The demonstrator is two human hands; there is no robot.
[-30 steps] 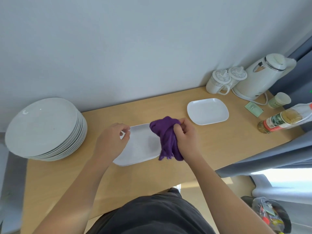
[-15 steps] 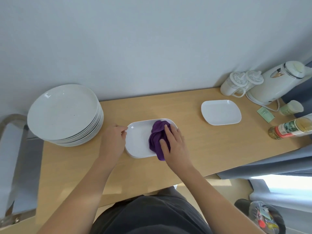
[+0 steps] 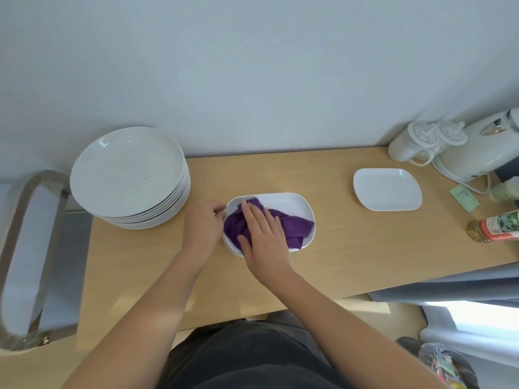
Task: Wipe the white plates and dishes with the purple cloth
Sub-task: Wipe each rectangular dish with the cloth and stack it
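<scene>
My right hand point(image 3: 264, 234) lies flat, fingers straight, pressing the cloth point(image 3: 293, 226) into the dish point(image 3: 283, 201) at the frame's centre on the desk point(image 3: 351, 248). My left hand point(image 3: 203, 226) grips the dish's left rim. The plates point(image 3: 126, 169) are stacked at left, and the second dish point(image 3: 387, 189) sits at right.

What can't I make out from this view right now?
Head view:
- Floor of the rectangular dish: mostly hidden under the purple cloth and right hand.
- Lower plates of the plate stack: only rims show beneath the top plate.
- The kettle and bottle: cut off by the right edge; bottle label blurred.
</scene>
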